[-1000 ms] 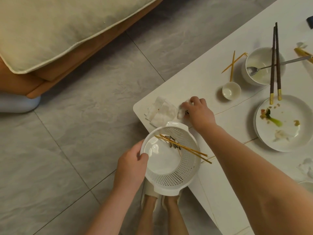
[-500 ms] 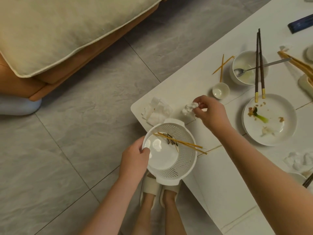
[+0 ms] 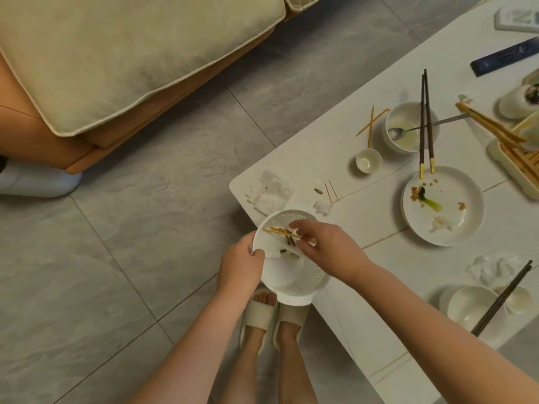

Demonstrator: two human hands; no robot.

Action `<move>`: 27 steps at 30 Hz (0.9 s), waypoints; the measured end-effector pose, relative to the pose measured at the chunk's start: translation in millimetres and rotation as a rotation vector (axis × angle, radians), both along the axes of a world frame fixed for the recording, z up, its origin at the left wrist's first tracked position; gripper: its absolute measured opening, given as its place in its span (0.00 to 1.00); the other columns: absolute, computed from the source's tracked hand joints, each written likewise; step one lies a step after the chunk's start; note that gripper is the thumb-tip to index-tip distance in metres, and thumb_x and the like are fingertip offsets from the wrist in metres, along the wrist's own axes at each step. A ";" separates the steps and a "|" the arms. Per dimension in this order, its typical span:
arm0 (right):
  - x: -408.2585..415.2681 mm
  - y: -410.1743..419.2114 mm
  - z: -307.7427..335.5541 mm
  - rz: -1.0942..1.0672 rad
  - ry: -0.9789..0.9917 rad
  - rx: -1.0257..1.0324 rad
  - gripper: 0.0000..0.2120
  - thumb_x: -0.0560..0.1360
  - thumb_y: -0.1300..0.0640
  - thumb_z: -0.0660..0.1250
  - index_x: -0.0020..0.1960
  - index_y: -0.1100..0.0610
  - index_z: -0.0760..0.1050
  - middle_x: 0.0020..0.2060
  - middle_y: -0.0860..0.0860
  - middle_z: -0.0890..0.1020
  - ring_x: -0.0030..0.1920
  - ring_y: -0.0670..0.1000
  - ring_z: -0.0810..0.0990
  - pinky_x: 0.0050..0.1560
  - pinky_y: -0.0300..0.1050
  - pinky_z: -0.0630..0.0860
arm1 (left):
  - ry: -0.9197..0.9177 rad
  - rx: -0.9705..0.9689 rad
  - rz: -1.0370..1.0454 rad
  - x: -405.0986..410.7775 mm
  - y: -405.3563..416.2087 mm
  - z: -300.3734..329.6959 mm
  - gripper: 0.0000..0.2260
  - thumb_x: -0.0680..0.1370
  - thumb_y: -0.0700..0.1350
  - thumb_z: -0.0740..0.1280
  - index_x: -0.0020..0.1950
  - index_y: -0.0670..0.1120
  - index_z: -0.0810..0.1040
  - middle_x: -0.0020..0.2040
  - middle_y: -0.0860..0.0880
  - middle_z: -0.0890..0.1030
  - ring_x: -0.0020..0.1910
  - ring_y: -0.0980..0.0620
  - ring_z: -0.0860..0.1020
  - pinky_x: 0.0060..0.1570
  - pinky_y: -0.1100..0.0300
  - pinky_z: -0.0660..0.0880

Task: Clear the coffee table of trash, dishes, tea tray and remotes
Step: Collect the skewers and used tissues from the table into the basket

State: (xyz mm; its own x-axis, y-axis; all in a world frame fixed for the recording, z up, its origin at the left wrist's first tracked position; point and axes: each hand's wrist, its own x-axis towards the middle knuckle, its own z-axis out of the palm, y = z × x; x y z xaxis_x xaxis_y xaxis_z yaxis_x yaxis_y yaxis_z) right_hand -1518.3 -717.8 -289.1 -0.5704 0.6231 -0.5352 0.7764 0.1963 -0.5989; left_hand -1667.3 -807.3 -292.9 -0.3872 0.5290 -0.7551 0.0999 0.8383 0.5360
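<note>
Change: right hand [image 3: 326,249], over the table half a second ago with a tissue wad, now sits above the colander [image 3: 291,275].
Right hand: fingers curled over the basket's contents; whether they pinch anything cannot be told.
Left hand [image 3: 240,265]: fingers clamped on the colander's rim, off the coffee table [image 3: 364,301] corner.
Inside: skewers [image 3: 280,231], seeds.
Corner: folded tissue [image 3: 269,192], small wad [image 3: 322,207].
Beyond: dirty plate [image 3: 443,205], bowl [image 3: 411,131] with spoon and chopsticks [image 3: 425,118].
Far edge: dark remote [image 3: 504,56].

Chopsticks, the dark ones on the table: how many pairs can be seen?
2 pairs. One pair lies across the far bowl, tips on the plate. Another pair rests on the near bowl at the right edge. More may lie outside the view.
</note>
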 end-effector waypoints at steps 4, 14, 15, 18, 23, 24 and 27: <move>9.0 27.9 -9.6 -0.278 0.058 0.054 0.11 0.77 0.58 0.62 0.58 0.53 0.77 0.48 0.49 0.83 0.47 0.48 0.80 0.51 0.41 0.73 | 0.016 -0.011 -0.023 -10.8 -9.5 -0.5 0.19 0.75 0.40 0.59 0.60 0.59 0.78 0.47 0.57 0.82 0.48 0.51 0.81 0.48 0.49 0.82; 29.4 84.4 -105.3 -0.202 -0.411 -0.024 0.32 0.71 0.56 0.71 0.71 0.58 0.61 0.68 0.59 0.66 0.65 0.62 0.68 0.62 0.55 0.70 | 0.095 -0.044 -0.027 -42.7 -19.1 -11.5 0.17 0.75 0.42 0.61 0.54 0.63 0.78 0.38 0.61 0.82 0.41 0.58 0.80 0.44 0.52 0.81; 26.1 84.7 -111.9 -0.212 -0.421 -0.006 0.33 0.70 0.54 0.72 0.71 0.57 0.61 0.67 0.59 0.65 0.64 0.63 0.67 0.60 0.56 0.70 | 0.094 -0.032 -0.033 -43.7 -18.4 -13.5 0.18 0.75 0.42 0.61 0.53 0.65 0.78 0.38 0.61 0.81 0.40 0.59 0.80 0.43 0.53 0.81; 14.3 84.5 -124.5 -0.230 -0.443 0.095 0.32 0.69 0.51 0.73 0.68 0.57 0.62 0.64 0.59 0.64 0.63 0.62 0.64 0.56 0.56 0.71 | 0.074 -0.003 -0.060 -44.2 -15.8 -17.4 0.24 0.75 0.42 0.61 0.44 0.76 0.74 0.39 0.64 0.81 0.39 0.58 0.81 0.41 0.55 0.82; -1.2 91.0 -132.4 -0.182 -0.324 0.159 0.23 0.73 0.60 0.66 0.67 0.54 0.68 0.63 0.56 0.67 0.61 0.59 0.66 0.51 0.53 0.73 | 0.079 0.015 -0.080 -40.9 -13.5 -22.6 0.25 0.76 0.42 0.62 0.45 0.78 0.73 0.40 0.68 0.80 0.41 0.63 0.80 0.37 0.67 0.77; -3.0 92.1 -132.9 -0.164 -0.308 0.175 0.21 0.74 0.59 0.65 0.66 0.53 0.69 0.62 0.56 0.68 0.61 0.58 0.67 0.50 0.52 0.73 | 0.077 0.019 -0.078 -40.2 -13.2 -24.2 0.23 0.76 0.42 0.62 0.48 0.74 0.75 0.40 0.67 0.80 0.41 0.63 0.80 0.36 0.68 0.77; -5.3 91.6 -135.5 -0.115 -0.293 0.216 0.16 0.76 0.59 0.63 0.63 0.53 0.72 0.60 0.55 0.70 0.59 0.57 0.67 0.46 0.49 0.72 | 0.075 0.018 -0.068 -37.9 -11.2 -26.3 0.18 0.76 0.42 0.62 0.54 0.66 0.78 0.40 0.62 0.82 0.42 0.61 0.80 0.36 0.69 0.76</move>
